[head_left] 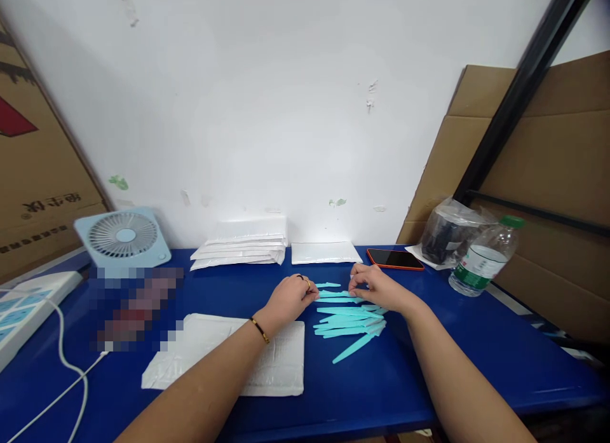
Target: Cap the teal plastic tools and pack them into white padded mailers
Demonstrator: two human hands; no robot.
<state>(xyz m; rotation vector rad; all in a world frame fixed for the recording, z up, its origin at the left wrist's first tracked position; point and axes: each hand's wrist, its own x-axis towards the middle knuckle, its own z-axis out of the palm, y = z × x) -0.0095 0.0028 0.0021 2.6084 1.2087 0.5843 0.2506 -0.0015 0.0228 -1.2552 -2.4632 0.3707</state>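
Note:
My left hand [293,297] wears a ring and a bracelet, and its thumb and fingertips pinch the left end of a slim teal knife-shaped piece [333,293]. At that piece's right end, the closed fingertips of my right hand [374,285] grip it too. One similar teal piece [328,285] lies just beyond, and another is close below the one in my fingers. Nearer me, several more teal pieces [345,319] lie loosely overlapped, one slanting toward the table's front. A white padded mailer [281,367] rests flat under my left forearm.
Along the wall stand stacked white mailers [241,243], a single flat mailer [326,252] and a phone [394,258]. A water bottle [483,262] and a bagged cup [441,233] are at right. Left are a fan [124,236], a power strip [33,309] and a white cable [61,347].

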